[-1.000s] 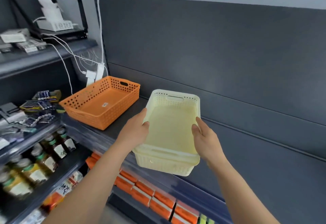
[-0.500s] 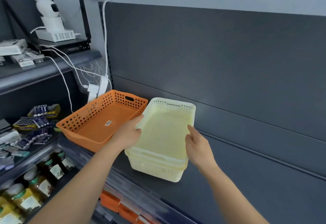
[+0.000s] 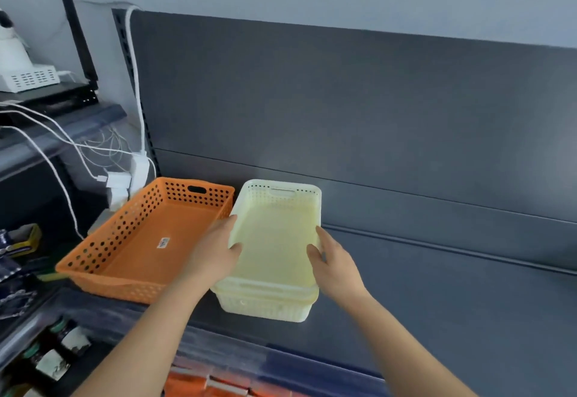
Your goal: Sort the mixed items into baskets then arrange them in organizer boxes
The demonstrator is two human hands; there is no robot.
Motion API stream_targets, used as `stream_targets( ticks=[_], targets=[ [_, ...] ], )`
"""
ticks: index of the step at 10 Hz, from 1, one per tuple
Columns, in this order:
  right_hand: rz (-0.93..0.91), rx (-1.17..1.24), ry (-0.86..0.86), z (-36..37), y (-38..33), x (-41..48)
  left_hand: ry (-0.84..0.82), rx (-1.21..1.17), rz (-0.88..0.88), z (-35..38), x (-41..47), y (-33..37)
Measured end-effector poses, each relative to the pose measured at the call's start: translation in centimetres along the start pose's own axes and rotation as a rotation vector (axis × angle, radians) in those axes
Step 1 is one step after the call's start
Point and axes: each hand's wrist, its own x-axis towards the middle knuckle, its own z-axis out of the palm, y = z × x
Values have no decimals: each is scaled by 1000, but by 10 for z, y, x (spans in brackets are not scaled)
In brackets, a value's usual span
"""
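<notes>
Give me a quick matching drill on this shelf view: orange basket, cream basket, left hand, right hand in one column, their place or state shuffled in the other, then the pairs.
Things:
1. orange basket
2. cream basket
3. left hand
4. right hand

Places or states:
A. grips the cream basket's long side farthest from the orange basket
B. empty apart from a small label on its floor, untouched by either hand
C. held by both long sides, seemingly nested in a second cream basket
D. grips the cream basket's long side next to the orange basket

Pairs: 1-B, 2-C, 3-D, 4-A
</notes>
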Motion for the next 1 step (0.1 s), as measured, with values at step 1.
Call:
stream_targets(
  ticks=[1],
  targets=[
    [112, 105, 23, -10, 3, -15, 44, 112, 86, -10, -6, 2]
  ],
)
